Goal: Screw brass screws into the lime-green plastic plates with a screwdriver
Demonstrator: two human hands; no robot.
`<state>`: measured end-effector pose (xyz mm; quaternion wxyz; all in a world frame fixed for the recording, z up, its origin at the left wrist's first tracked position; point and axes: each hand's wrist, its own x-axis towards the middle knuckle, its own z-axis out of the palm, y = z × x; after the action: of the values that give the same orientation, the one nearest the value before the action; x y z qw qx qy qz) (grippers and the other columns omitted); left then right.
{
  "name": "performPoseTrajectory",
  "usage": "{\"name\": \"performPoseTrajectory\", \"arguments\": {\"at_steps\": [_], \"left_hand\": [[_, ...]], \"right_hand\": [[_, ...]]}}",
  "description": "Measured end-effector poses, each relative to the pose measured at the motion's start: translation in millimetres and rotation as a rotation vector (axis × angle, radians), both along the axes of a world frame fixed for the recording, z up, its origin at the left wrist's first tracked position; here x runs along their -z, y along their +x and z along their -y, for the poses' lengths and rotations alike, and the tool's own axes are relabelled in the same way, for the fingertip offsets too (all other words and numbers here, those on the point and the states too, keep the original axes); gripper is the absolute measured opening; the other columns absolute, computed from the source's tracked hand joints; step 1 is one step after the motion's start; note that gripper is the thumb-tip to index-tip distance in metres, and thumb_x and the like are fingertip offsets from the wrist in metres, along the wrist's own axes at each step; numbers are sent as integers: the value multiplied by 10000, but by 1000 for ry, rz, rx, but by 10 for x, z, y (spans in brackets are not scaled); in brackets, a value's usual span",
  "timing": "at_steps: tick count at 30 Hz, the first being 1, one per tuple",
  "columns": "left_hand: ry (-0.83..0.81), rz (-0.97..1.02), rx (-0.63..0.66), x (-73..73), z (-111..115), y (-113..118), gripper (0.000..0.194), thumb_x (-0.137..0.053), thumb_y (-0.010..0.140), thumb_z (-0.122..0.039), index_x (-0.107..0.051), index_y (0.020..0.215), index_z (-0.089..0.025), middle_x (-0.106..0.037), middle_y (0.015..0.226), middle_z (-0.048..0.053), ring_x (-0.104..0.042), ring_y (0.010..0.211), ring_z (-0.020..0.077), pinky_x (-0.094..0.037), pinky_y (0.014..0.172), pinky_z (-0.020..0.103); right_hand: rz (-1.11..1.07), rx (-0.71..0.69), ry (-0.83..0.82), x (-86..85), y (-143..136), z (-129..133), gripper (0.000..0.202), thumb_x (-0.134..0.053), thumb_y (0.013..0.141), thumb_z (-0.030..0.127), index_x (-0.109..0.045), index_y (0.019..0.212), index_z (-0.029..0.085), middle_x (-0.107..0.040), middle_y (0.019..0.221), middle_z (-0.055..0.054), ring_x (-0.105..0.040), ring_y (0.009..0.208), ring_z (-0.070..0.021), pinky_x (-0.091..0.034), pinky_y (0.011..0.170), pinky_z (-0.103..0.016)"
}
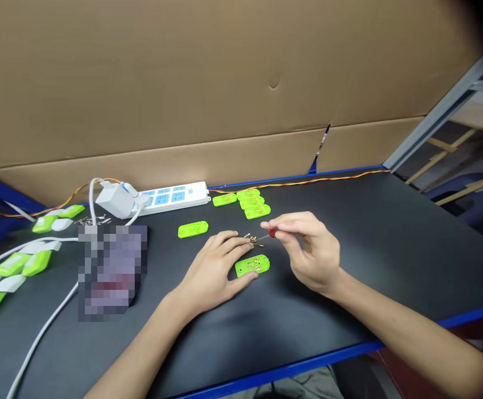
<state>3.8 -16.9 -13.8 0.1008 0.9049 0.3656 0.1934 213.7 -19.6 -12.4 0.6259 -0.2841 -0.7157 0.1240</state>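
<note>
My right hand [312, 252] pinches the red handle of a small screwdriver [272, 233]. Its thin shaft points left, with the tip at a little pile of brass-coloured parts [253, 238] on the black table. My left hand [210, 271] lies with its fingers stretched out, their tips beside the pile. Its thumb rests on the near edge of a green plastic shell [252, 266], which holds small metal pieces inside. Behind the left hand lies another green shell [193, 229], with no metal pieces visible in it.
Several green shells with metal pieces [255, 203] lie farther back. A white power strip [170, 198] with a plugged-in adapter [117, 199] stands at the back left, its white cables crossing the table. A blurred-out object [112, 271] and green-and-white housings [37, 261] are at left.
</note>
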Motion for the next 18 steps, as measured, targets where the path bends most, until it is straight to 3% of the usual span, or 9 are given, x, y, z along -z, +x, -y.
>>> {"name": "performPoseTrajectory", "arguments": {"at_steps": [7, 10, 18], "left_hand": [[-32, -48, -24, -44, 8, 5, 410, -618, 863, -501, -651, 1126, -188, -672, 1077, 66, -531, 994, 240, -455, 883, 422], [-36, -108, -13, -44, 10, 11, 490, -667, 792, -578, -660, 1097, -194, -666, 1006, 62, -520, 921, 243, -439, 798, 404], [-13, -90, -60, -16, 16, 21, 311, -642, 845, -461, -660, 980, -182, -659, 933, 57, -503, 872, 226, -398, 777, 383]], "right_hand": [[6, 73, -27, -10, 30, -8, 349, -641, 841, 77, -586, 1124, 274, -702, 951, -15, -694, 855, -162, -612, 732, -349], [-20, 93, -114, -27, 20, -7, 316, -625, 867, 121, -584, 1149, 258, -686, 903, -12, -666, 742, -127, -593, 660, -310], [-225, 112, -382, -57, -18, -47, 153, -645, 873, 267, -620, 1020, 235, -671, 831, 17, -667, 640, -102, -589, 601, -261]]}}
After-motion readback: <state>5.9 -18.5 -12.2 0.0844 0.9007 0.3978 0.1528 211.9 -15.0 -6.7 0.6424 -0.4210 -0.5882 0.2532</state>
